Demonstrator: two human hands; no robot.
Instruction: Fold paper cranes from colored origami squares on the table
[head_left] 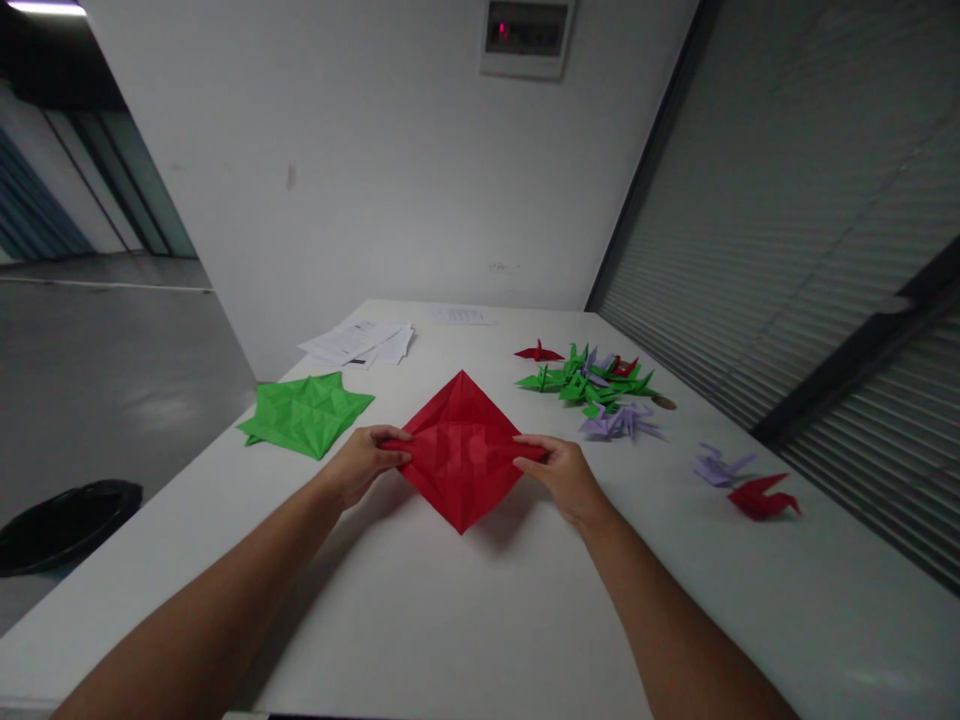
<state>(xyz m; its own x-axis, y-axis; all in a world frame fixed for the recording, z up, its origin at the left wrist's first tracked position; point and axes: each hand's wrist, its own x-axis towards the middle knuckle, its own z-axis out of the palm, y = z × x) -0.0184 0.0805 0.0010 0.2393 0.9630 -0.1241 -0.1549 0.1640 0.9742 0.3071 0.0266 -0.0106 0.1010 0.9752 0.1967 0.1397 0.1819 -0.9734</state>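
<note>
A creased red sheet of origami paper [463, 460] is stretched out in a diamond shape between my hands, in the middle of the view. My left hand [369, 462] pinches its left corner between thumb and fingers. The right corner is pinched the same way by my right hand [559, 472]. A shadow falls on the table beneath the sheet. Left of my left hand lie creased, unfolded green paper sheets [304, 412], overlapping one another.
Several folded green paper cranes [577, 382] are heaped at the back right of the white table [450, 620], mixed with purple and red ones. Nearer, a red paper crane [761, 497] sits beside a purple crane [718, 466]. Printed papers [358, 342] lie at the back left. A black bin [71, 520] stands left.
</note>
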